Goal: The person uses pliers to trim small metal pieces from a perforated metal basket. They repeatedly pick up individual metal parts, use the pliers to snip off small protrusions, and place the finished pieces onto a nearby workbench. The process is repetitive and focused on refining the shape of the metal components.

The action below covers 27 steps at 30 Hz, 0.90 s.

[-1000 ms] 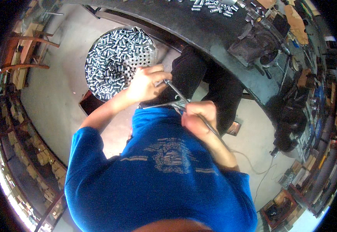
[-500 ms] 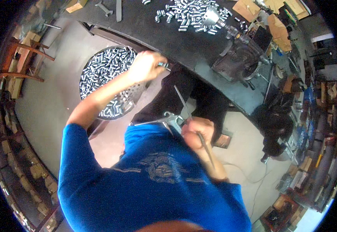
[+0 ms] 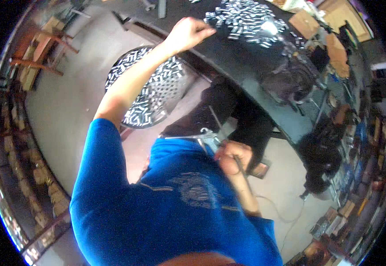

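Note:
My left hand [image 3: 187, 35] is stretched over the dark workbench. Its fingers look slightly apart, and no part shows in them. Beyond its fingertips lies a heap of small shiny metal cylinders [image 3: 241, 20]. Under my left forearm, a round perforated metal basin [image 3: 168, 88] holds many similar cylinders. Near my lap, my right hand [image 3: 235, 156] is closed around a metal tool [image 3: 209, 139] with a spring, a small hook and a long thin arm pointing left. A slender rod [image 3: 215, 117] also runs through that fist. Fingers hide the tool's grip.
The workbench [image 3: 228, 62] edge runs diagonally past my knees. A dark machine or vise [image 3: 288, 84] stands on it at right, with wooden boards [image 3: 348, 20] behind. A wooden chair or rack [image 3: 42, 51] is at left. A thin cable [image 3: 288, 221] crosses the floor at lower right.
My left hand has moved up and right from the basin's rim to over the bench. The small metal part seen in it before no longer shows. My right hand keeps its hold.

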Motion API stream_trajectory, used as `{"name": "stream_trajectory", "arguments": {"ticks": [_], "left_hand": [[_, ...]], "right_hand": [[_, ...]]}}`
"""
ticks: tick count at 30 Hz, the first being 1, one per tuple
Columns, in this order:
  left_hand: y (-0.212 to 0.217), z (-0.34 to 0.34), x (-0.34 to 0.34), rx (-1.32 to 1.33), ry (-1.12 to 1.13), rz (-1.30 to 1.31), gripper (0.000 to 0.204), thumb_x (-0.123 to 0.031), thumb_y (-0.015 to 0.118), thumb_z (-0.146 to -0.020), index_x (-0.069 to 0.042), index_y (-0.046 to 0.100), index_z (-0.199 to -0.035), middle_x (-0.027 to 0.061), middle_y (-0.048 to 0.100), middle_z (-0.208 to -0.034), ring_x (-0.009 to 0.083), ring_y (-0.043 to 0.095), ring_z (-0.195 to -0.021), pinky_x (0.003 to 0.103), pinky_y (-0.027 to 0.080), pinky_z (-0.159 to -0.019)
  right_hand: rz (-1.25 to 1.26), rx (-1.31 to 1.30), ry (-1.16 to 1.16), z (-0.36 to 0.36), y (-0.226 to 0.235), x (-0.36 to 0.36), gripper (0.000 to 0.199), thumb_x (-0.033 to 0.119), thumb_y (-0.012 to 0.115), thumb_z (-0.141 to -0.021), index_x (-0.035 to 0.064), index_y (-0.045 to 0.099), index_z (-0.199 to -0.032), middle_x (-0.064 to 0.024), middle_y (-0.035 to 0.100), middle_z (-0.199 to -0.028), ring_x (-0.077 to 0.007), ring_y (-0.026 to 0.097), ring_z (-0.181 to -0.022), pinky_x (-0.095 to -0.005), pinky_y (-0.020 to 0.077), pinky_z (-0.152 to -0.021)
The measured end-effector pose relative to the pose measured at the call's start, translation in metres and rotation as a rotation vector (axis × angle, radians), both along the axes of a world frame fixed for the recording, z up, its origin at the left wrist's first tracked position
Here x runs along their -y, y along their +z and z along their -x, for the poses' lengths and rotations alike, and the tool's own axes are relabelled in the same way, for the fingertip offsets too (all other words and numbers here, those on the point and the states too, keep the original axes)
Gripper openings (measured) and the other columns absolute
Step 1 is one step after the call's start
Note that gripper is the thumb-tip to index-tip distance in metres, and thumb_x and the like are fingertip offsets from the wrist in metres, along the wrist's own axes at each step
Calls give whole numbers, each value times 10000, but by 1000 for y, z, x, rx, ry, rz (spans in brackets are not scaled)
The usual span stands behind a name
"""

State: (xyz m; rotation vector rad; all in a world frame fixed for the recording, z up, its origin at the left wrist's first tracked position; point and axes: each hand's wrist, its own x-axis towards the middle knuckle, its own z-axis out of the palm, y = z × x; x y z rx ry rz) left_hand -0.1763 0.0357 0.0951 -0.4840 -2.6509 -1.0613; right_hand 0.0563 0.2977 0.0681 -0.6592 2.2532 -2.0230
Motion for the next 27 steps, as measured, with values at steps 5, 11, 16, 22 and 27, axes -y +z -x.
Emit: {"name": "stream_trajectory", "arguments": {"ticks": [5,11,16,22,27], "left_hand": [[-96,-104,106,395,278,-123,181,-107,574,-750,-54,671,-893,143,627,-646,227,631,-587,338,492,-584],[-175,-160,161,706,391,187,220,-156,603,-706,-59,666,-894,163,649,-786,256,651,-735,357,516,-672],[-188,-141,117,706,481,649,256,-218,596,-693,-34,653,-861,190,638,-899,318,624,-869,405,502,-756],[-204,-137,130,638,487,655,229,-241,610,-691,-57,648,-822,174,642,-884,323,626,-853,409,505,-745],[-221,-159,151,574,512,603,210,-247,599,-688,-71,630,-797,179,635,-820,349,619,-797,433,496,-707]], "right_hand": [[-21,65,104,3,2,7,241,21,573,-671,47,392,-514,-64,522,-540,-166,567,-508,-260,412,-452],[35,61,97,7,3,24,294,115,609,-648,61,351,-519,-36,363,-469,-163,412,-400,-282,272,-401],[-6,-8,78,9,12,25,303,125,615,-659,58,355,-519,-46,368,-469,-193,423,-401,-298,276,-400],[-23,-725,294,46,87,17,340,171,593,-729,85,365,-493,-43,355,-493,-205,408,-420,-302,340,-391],[-12,-1068,413,41,175,39,330,187,559,-763,91,372,-509,-40,353,-503,-212,412,-430,-308,365,-399]]}}
